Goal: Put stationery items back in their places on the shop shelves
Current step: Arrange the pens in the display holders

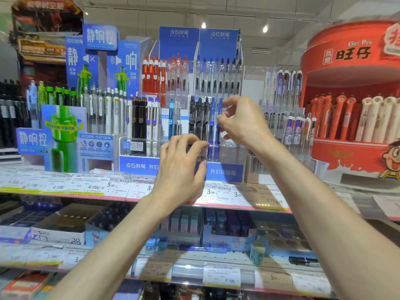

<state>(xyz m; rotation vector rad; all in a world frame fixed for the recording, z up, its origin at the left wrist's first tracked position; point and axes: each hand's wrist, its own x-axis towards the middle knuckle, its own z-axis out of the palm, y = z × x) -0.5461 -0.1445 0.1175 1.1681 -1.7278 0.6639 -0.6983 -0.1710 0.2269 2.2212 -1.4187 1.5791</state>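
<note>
open air near the shelf edge (216,204); far side blocked by blue pen rack (225,172), green display (62,135) left, red stand (350,156) right.

Blue header cards (199,37): 点石制笔
Blue rack base (225,172): 我们只做笔
Blue sign (100,36): 静响控
Blue front card (32,138): 静响控
Red round stand (350,55): 旺仔, "Gel Pen"
Upper shelf price tags (112,186): 4.0元, 5.00, 3.00
Lower shelf price tags (221,277): 4.00, 5.00
White box (58,238): 48, 30
</note>
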